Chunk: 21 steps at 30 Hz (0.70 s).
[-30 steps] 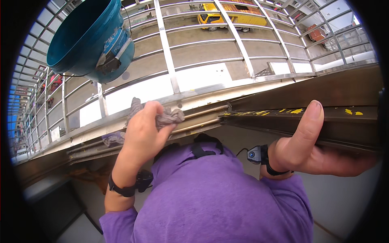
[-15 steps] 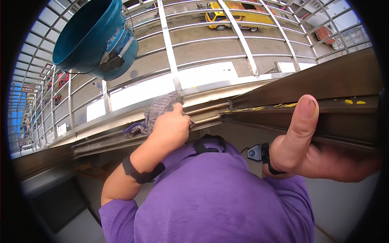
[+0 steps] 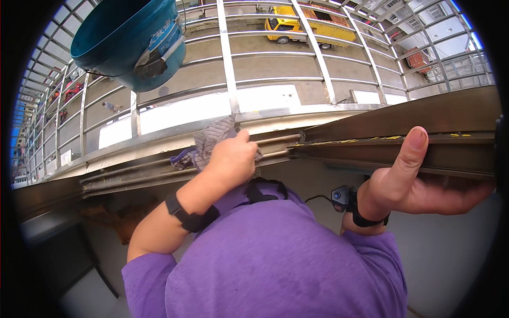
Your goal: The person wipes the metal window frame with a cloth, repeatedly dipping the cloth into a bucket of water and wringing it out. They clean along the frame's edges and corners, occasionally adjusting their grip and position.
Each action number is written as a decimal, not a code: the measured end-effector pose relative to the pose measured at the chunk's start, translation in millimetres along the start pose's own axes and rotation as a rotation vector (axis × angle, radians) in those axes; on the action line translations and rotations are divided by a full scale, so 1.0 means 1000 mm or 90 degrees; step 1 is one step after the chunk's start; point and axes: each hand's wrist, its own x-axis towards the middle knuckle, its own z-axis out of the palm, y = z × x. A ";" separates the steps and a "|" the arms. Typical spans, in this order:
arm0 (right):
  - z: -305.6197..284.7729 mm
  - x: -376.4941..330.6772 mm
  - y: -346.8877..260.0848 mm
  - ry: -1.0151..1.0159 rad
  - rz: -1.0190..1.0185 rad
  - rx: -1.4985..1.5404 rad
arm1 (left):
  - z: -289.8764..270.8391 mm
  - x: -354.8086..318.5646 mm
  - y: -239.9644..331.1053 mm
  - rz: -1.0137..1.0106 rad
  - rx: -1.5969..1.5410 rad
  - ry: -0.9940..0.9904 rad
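My left hand [image 3: 231,160] is closed on a crumpled grey striped cleaning cloth [image 3: 211,139] with a purple-blue edge. It presses the cloth onto the metal window track [image 3: 143,168] that runs across the view. Part of the cloth is hidden under my fingers. To the right, my right hand [image 3: 398,183] is open, thumb pointing up and fingers stretched out to the right. It lies against the dark brown window frame [image 3: 450,106]; its fingertips are in shadow by the frame's lower edge, so how firmly it touches cannot be made out.
A teal bucket [image 3: 159,71] with a wire handle is beyond the track at upper left, by a metal bar cage [image 3: 228,58]. Far below, a yellow truck [image 3: 289,26] stands on the ground. Yellow flakes [image 3: 392,138] lie along the frame's groove. Both wrists wear black straps.
My left hand and the cloth have shifted slightly right along the track. The whole view has tilted a little, with the bucket now higher. My right hand has shifted slightly rightward, thumb still raised.
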 end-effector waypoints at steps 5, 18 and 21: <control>-0.012 0.009 0.001 -0.059 0.050 0.058 | -0.034 -0.020 -0.023 -0.108 0.072 -0.092; -0.002 0.001 -0.002 0.012 0.024 0.078 | -0.026 -0.029 -0.035 -0.118 0.048 -0.016; -0.006 0.001 0.002 -0.016 0.021 0.070 | -0.066 -0.069 -0.081 -0.288 0.146 -0.119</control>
